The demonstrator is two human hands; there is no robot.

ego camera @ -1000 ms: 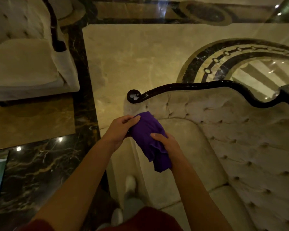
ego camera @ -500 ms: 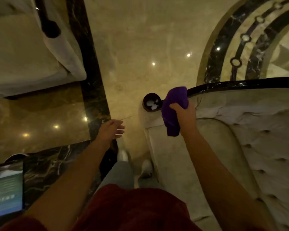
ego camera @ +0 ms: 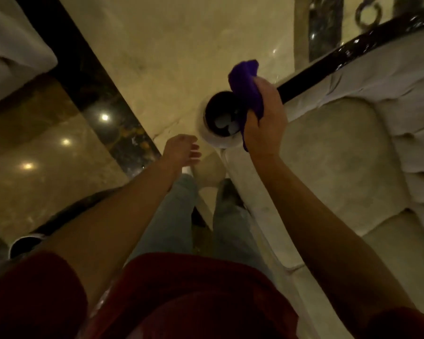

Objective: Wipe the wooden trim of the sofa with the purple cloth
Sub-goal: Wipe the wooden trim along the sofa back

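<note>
The purple cloth (ego camera: 246, 86) is bunched in my right hand (ego camera: 266, 118) and pressed on the dark glossy wooden trim (ego camera: 353, 48) of the cream tufted sofa (ego camera: 340, 155), right beside the trim's round scroll end (ego camera: 219, 113). The trim runs from the scroll up to the right along the sofa's back. My left hand (ego camera: 181, 150) hangs free to the left of the sofa arm, fingers loosely apart, holding nothing.
A second cream sofa (ego camera: 15, 55) sits at the upper left. Polished marble floor (ego camera: 169, 45) with dark inlay bands (ego camera: 93, 86) lies between them. My legs and shoes (ego camera: 228, 189) stand against the sofa's end. A dark table edge (ego camera: 66, 214) is at the lower left.
My left hand let go of the cloth and dropped away to the left. My right hand carried the cloth up onto the trim by the scroll. The view tilted down and closer.
</note>
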